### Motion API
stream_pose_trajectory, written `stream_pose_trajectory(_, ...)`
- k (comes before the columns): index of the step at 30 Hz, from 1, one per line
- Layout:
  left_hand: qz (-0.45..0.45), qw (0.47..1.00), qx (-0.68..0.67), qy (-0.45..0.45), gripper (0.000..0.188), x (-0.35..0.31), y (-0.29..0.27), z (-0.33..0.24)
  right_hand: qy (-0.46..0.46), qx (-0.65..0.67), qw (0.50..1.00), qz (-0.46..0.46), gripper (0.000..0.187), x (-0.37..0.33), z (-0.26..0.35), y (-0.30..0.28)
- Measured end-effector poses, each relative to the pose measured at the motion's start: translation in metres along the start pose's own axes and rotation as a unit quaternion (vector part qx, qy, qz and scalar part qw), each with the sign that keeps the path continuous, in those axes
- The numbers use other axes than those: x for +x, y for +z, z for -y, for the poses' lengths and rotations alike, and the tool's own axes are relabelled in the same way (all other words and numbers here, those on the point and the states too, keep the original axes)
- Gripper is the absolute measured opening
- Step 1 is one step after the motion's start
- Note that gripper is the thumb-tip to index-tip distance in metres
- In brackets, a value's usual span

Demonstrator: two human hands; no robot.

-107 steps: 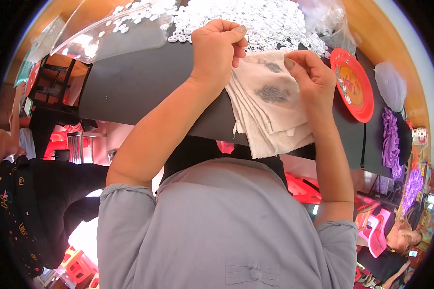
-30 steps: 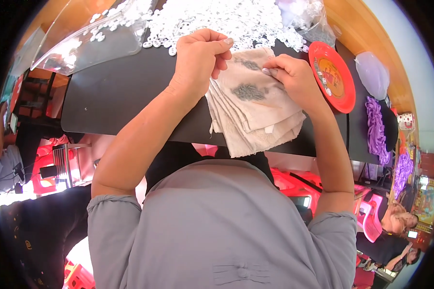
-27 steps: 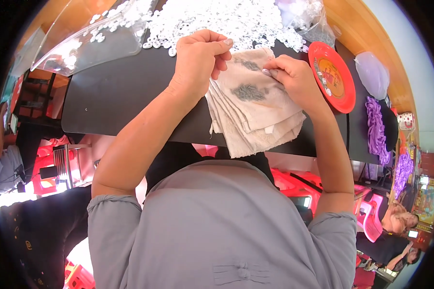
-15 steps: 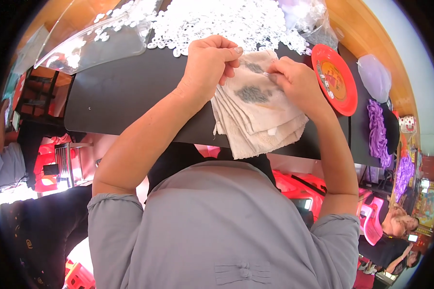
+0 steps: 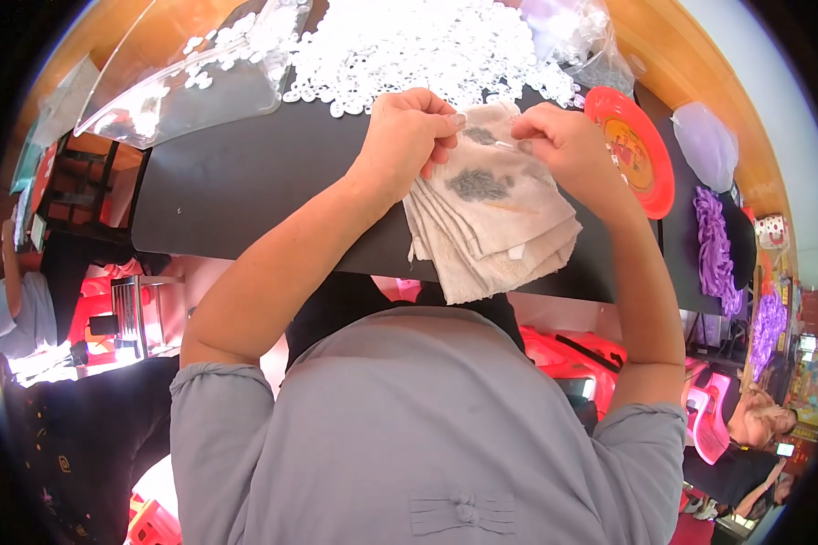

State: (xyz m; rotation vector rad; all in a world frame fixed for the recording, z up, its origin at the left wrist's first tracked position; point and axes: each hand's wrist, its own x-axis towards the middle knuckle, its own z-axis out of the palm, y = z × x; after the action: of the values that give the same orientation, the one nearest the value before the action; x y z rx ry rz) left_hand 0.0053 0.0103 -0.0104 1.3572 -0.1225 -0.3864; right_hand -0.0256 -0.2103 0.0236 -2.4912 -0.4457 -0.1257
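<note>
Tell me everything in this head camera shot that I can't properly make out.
All in the head view:
Left hand: what, if anything, it pinches; its fingers hide it.
Right hand: its exact grip; the curled hand itself covers it.
Pile of white pieces: its far side, cut off by the top edge.
Red plate: part of its left rim, behind the right hand.
Dark patches on the cloth: too blurred to identify.
</note>
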Motion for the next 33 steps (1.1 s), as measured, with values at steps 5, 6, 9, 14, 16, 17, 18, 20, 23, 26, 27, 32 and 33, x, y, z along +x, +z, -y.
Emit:
stream_pose_trajectory(5, -0.001, 1.0, 0.009, -0.003, 0.011, -0.001, 0.003, 0.0, -0.002, -0.056, 0.998, 0.033, 0.011, 0.001, 0.0, 0.012)
stream_pose_trajectory(6, 0.0, 1.0, 0.01, -0.002, 0.011, -0.001, 0.003, 0.001, -0.002, -0.056, 0.998, 0.031, 0.011, 0.002, 0.0, 0.012)
stream_pose_trajectory(9, 0.001, 1.0, 0.024, -0.005, 0.011, -0.002, 0.002, 0.001, 0.097, 0.051, 0.994, 0.011, 0.012, 0.005, -0.004, 0.009)
stream_pose_trajectory(14, 0.007, 1.0, 0.026, -0.001, 0.01, -0.004, 0.005, 0.001, -0.04, -0.395, 0.917, 0.042, 0.009, 0.003, -0.006, -0.01)
stream_pose_trajectory(16, 0.01, 0.999, 0.031, 0.003, 0.01, -0.003, 0.002, 0.004, -0.071, -0.415, 0.905, 0.063, 0.008, 0.002, 0.006, 0.004)
stream_pose_trajectory(17, 0.014, 0.999, 0.033, 0.008, 0.01, -0.003, 0.003, 0.004, -0.101, -0.436, 0.89, 0.084, 0.008, 0.003, 0.012, 0.009)
stream_pose_trajectory(18, 0.013, 0.999, 0.033, 0.009, 0.01, -0.002, 0.003, 0.004, -0.101, -0.436, 0.89, 0.084, 0.008, 0.004, 0.012, 0.012)
stream_pose_trajectory(20, 0.014, 0.999, 0.031, 0.012, 0.01, -0.003, 0.002, 0.003, -0.144, -0.421, 0.894, 0.051, 0.008, 0.006, 0.012, 0.016)
stream_pose_trajectory(23, 0.013, 1.0, 0.02, 0.006, 0.01, -0.002, 0.003, 0.004, -0.099, -0.281, 0.954, 0.038, 0.008, 0.01, 0.01, 0.013)
stream_pose_trajectory(26, 0.018, 0.999, 0.029, 0.013, 0.01, -0.001, 0.001, 0.005, -0.037, -0.158, 0.987, 0.013, 0.012, 0.007, -0.005, 0.013)
stream_pose_trajectory(27, 0.018, 0.999, 0.029, 0.014, 0.01, -0.001, 0.002, 0.005, -0.037, -0.158, 0.987, 0.012, 0.012, 0.004, -0.012, 0.015)
stream_pose_trajectory(32, 0.007, 1.0, 0.004, 0.002, 0.01, -0.003, 0.004, -0.001, 0.049, -0.019, 0.993, -0.105, 0.012, -0.007, -0.011, 0.019)
stream_pose_trajectory(33, 0.007, 1.0, 0.007, 0.004, 0.01, -0.004, 0.004, -0.001, 0.047, -0.018, 0.993, -0.107, 0.012, -0.007, -0.004, 0.017)
